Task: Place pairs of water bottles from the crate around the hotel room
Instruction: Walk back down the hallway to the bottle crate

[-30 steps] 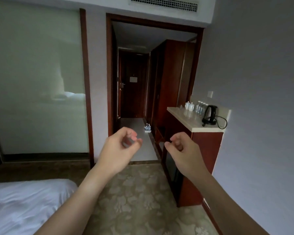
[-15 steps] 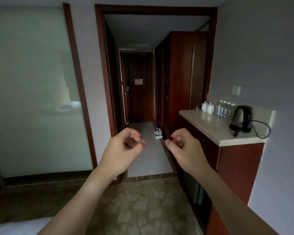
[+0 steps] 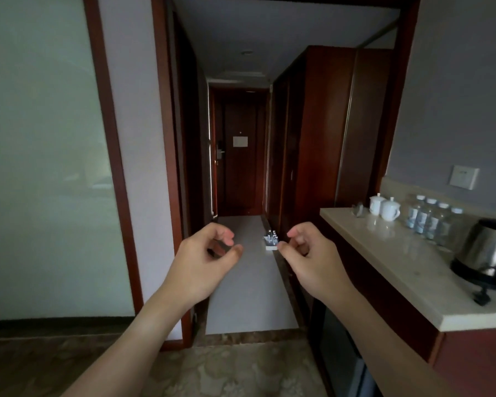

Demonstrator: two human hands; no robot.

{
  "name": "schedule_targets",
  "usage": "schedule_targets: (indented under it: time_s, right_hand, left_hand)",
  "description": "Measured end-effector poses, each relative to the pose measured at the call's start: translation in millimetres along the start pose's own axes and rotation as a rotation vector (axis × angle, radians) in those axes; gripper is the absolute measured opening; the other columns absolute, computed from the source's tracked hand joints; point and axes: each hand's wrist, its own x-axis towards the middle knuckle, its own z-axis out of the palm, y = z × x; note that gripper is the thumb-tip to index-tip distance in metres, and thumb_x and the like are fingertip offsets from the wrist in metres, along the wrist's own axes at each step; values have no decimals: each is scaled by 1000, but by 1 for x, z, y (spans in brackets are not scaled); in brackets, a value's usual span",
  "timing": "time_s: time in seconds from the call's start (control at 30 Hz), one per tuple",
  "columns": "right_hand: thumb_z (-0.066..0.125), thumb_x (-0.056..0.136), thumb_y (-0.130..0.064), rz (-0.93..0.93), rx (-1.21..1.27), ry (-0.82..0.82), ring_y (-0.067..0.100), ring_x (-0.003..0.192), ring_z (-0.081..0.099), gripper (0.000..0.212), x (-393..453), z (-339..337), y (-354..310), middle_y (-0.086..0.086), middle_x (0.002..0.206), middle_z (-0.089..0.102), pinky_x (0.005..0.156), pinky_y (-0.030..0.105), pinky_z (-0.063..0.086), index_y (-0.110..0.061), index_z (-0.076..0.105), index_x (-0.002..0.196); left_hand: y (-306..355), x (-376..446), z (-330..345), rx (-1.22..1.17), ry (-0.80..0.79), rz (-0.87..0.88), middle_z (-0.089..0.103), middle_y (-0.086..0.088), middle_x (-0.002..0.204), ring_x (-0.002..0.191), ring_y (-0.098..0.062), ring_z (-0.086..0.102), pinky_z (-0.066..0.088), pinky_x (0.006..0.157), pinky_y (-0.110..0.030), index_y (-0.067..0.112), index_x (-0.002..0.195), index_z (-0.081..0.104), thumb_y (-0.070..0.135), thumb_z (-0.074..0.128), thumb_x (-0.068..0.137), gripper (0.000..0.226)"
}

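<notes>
A small white crate [image 3: 270, 246] with several water bottles [image 3: 272, 235] stands on the pale hallway floor, far ahead by the wardrobe's base. Several more water bottles [image 3: 431, 220] stand in a row at the back of the beige countertop [image 3: 384, 255] on the right. My left hand [image 3: 205, 262] and my right hand [image 3: 312, 257] are raised in front of me at the doorway. Their fingers are loosely curled and both hold nothing. The crate shows in the gap between them, well beyond reach.
A black kettle [image 3: 484, 255] and two white lidded cups [image 3: 384, 207] share the countertop. A dark wood wardrobe [image 3: 321, 138] lines the hallway's right side, and the room door [image 3: 239, 150] closes its far end. Frosted glass [image 3: 40, 167] fills the left wall.
The view has moved forward toward the hallway doorway; the bed has dropped out of view and the counter is closer. Both hands keep the same raised, loosely curled pose.
</notes>
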Motion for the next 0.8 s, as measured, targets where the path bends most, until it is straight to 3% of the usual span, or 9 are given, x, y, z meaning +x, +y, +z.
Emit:
schedule_targets:
  time_s: [0.13,0.3,0.4,0.5,0.8]
  right_hand:
    - [68,90,-28,20,-48,22,0,72,59,17,91,42,40,-7,84,61,61,11,45,-23,58,104]
    - [70,88,-25,40,-51,48,-6,68,56,12,215,87,81,-7,79,61,62,12,46,-26,59,93]
    - [70,88,-29,57,-90,51,-3,74,57,14,281,103,110,-5,82,63,62,9,46,-26,58,97]
    - [69,88,-28,92,-90,77,-2,73,57,15,335,116,142,-4,82,63,61,9,46,-26,57,96]
    - [70,89,-25,96,-35,86,-6,67,57,14,501,168,256,-3,80,62,62,13,47,-21,59,98]
  left_hand:
    - [-72,92,21,-26,25,15,65,20,91,85,0,63,54,73,-21,29,88,63,32,70,84,9]
    - [-151,219,51,-154,43,29,67,8,83,75,-4,62,46,70,-15,27,85,64,25,73,83,9]
    - [-195,283,79,-228,19,6,68,5,84,76,-9,63,48,72,-21,27,84,65,24,73,84,8]
    - [-231,340,106,-251,-4,-20,68,5,81,78,-16,64,50,74,-28,26,85,65,32,72,80,10]
    - [-330,491,189,-231,-15,-13,68,6,83,78,-17,64,51,75,-29,27,86,65,23,74,83,10]
